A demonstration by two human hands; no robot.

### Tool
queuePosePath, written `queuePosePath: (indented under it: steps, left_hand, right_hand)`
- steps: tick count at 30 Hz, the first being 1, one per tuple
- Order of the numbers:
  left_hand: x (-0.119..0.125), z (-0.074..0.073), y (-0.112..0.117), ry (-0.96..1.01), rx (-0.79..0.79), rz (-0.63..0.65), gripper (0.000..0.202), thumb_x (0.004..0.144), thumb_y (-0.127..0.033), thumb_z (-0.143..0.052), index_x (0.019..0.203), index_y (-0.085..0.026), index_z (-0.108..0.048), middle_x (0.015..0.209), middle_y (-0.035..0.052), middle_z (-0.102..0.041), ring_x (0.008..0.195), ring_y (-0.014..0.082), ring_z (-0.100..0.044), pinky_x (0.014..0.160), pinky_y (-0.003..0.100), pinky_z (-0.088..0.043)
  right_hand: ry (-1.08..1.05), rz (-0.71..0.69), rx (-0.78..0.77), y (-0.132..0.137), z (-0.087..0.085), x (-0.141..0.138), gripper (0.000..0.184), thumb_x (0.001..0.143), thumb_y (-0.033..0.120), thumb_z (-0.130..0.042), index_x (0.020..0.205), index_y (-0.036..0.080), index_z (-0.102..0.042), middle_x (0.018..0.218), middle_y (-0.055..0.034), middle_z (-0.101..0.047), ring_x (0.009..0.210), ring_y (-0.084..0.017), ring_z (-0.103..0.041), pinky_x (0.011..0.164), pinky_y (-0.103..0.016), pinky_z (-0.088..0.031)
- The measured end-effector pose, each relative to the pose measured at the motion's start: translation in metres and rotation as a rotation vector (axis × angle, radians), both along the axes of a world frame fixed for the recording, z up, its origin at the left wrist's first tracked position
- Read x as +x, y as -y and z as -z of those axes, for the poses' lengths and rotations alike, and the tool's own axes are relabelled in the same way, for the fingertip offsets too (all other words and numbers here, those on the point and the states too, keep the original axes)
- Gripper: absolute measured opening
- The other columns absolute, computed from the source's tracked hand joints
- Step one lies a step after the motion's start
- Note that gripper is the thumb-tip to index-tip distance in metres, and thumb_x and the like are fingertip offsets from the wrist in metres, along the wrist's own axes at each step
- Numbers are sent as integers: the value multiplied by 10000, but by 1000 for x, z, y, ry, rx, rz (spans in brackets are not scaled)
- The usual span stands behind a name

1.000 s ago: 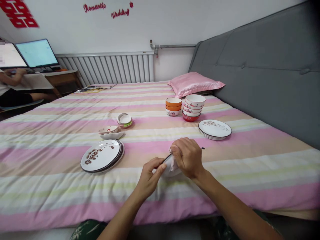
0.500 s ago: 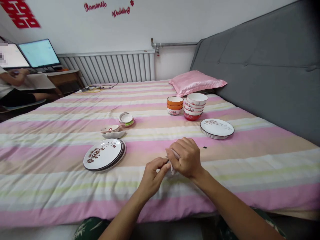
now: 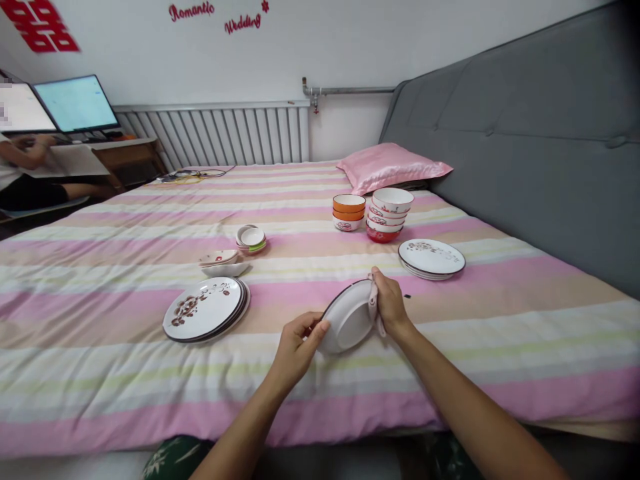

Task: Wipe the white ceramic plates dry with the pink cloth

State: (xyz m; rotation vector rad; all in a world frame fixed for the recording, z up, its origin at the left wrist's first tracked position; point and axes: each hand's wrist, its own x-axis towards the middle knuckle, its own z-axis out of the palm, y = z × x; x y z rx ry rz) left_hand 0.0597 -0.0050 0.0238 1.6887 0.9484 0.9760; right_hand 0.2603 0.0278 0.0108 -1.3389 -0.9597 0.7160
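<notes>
A white plate (image 3: 347, 324) with a dark rim is held tilted above the bed, its pale underside with the foot ring facing me. My left hand (image 3: 296, 341) pinches the plate's left edge between thumb and fingers. At the right edge, my right hand (image 3: 391, 301) grips a pale pink cloth (image 3: 373, 305) folded over the rim. Left of my hands lies a stack of oval plates (image 3: 204, 308) with a brown flower print. Another stack of flowered plates (image 3: 432, 257) lies beyond my right hand.
Orange and white bowls (image 3: 349, 212) stand stacked beside taller stacked bowls (image 3: 390, 212). Small dishes (image 3: 251, 237) and shallow dishes (image 3: 223, 263) sit farther left. A pink pillow (image 3: 393, 167) rests near the grey headboard (image 3: 520, 133). A person (image 3: 30, 160) sits at a desk on the left.
The plate, barely visible between my hands before, is now turned with its underside in view. My right hand has moved right with the cloth, and my hands are farther apart.
</notes>
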Motion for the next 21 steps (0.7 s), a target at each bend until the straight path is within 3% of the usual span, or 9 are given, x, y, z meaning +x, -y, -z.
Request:
queuePosePath:
  steps: [3,6,12,15,18,21]
  left_hand:
    - [1,4,-2,-4,-47,2,324,754,-388,-613,953,-133,-633,889,70,-628,752,156,-529,639,234,-406]
    - [3,13,-4,-51,-132,20,342,688,-389,-677,885,-114,-627,821,72,-630,722,164,-546,622,242,-412]
    - [12,34,-2,45,-196,54,329,742,-440,-604,763,-112,-611,699,36,-594,664,148,-524,616,243,-397]
    - [15,34,1,114,-162,8,318,769,-439,-577,759,-122,-604,694,21,-576,673,141,-509,620,231,-388]
    - [14,27,3,174,-116,-43,295,797,-421,-553,814,-132,-610,724,20,-580,707,142,-507,646,227,-395]
    - [11,19,4,209,-95,-84,301,824,-391,-527,958,-138,-620,857,52,-620,821,171,-526,729,249,-408]
  right_hand:
    - [-210,66,-78,-5,10,5,391,770,507,-482,538,193,-462,451,58,-447,456,-105,-403,497,-241,-337]
    - [-382,149,-113,-8,16,10,340,729,485,-534,560,195,-476,465,69,-456,450,-94,-405,472,-226,-343]
    - [-563,222,-176,-12,22,17,276,693,447,-581,596,197,-516,481,79,-505,445,-83,-451,459,-200,-374]
    - [-608,242,-195,-13,25,17,281,672,465,-607,614,202,-526,499,75,-536,463,-93,-484,470,-201,-397]
    - [-660,122,-170,-11,28,12,337,683,539,-579,679,203,-550,549,60,-575,499,-111,-524,490,-211,-418]
    - [-580,47,-113,-6,27,4,409,704,607,-532,680,198,-543,528,56,-551,480,-110,-503,474,-215,-394]
